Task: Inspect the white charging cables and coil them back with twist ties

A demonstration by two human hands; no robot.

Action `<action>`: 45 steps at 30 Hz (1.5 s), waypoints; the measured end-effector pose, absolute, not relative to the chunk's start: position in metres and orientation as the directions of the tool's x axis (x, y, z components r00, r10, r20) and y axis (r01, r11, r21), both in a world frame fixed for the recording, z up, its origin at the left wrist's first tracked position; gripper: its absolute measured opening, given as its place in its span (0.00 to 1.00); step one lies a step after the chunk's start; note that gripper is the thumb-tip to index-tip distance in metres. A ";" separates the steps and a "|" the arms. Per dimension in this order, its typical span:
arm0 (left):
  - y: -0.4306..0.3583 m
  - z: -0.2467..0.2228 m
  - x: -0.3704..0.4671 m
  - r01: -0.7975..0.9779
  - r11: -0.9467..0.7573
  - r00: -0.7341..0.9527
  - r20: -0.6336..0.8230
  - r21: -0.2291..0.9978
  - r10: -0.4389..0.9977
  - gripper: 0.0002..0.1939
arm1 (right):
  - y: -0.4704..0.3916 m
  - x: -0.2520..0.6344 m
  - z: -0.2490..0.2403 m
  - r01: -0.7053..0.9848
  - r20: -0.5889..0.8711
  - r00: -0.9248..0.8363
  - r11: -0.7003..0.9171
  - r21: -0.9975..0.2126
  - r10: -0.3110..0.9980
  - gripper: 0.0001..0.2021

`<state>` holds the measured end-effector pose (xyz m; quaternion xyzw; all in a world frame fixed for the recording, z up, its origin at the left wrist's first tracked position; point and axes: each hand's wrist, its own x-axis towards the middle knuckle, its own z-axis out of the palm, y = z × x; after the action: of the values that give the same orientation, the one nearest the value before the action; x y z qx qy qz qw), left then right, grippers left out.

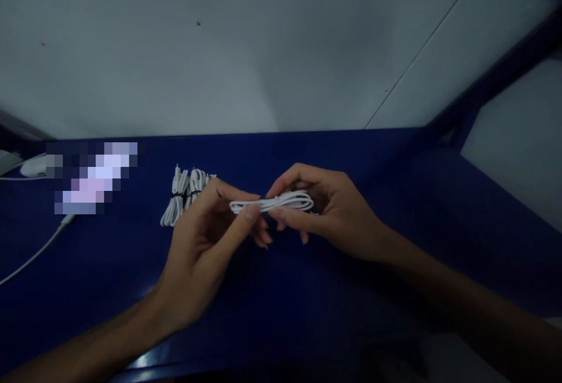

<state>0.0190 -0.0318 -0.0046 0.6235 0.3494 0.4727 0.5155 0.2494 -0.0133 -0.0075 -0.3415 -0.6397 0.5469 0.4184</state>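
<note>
A coiled white cable (296,200) is held level above the blue table, its loops drawn together near the middle. My left hand (206,236) pinches its left end between thumb and fingers. On the other side, my right hand (336,213) grips the coil near its middle and right part, the thumb in front and fingers behind. Beyond my left hand, tied bundles of white cable (174,198) lie on the table, bound with black ties and partly hidden by that hand.
The blue table (109,266) stretches below both hands. At the left a pixelated bright object (99,178) has a white cord (37,260) running from it, beside a white rounded item (34,166). A grey wall (219,67) rises behind the table.
</note>
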 end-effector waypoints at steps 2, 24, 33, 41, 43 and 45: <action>-0.033 -0.007 0.018 -0.031 -0.254 0.294 0.251 0.967 0.922 0.03 | -0.011 0.250 -0.008 -0.069 0.181 -0.426 0.168 -0.983 0.886 0.11; -0.028 0.001 0.013 -0.193 0.085 0.401 0.000 0.978 0.916 0.09 | -0.004 0.240 -0.009 -0.305 0.059 -0.400 -0.072 -0.950 0.915 0.13; -0.036 -0.001 0.012 -0.093 -0.005 0.460 0.048 0.996 0.887 0.10 | 0.000 0.277 0.026 0.028 -0.146 -0.155 -0.143 -0.989 0.977 0.10; -0.036 -0.003 0.010 -0.030 -0.038 0.440 0.047 0.999 0.897 0.10 | -0.006 0.314 0.007 0.491 -0.222 0.071 -0.228 -0.841 0.972 0.20; -0.036 -0.002 0.012 -0.027 -0.045 0.440 0.052 0.999 0.896 0.10 | -0.006 0.313 0.002 0.496 -0.215 0.084 -0.228 -0.838 0.973 0.21; -0.035 -0.002 0.013 -0.026 -0.043 0.440 0.050 0.999 0.896 0.10 | -0.004 0.309 -0.002 0.501 -0.202 0.098 -0.224 -0.836 0.974 0.22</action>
<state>0.0128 -0.0354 -0.0019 0.6081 0.3578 0.3896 0.5919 0.3095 -0.0042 -0.0022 -0.6766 -0.5451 0.3924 0.3018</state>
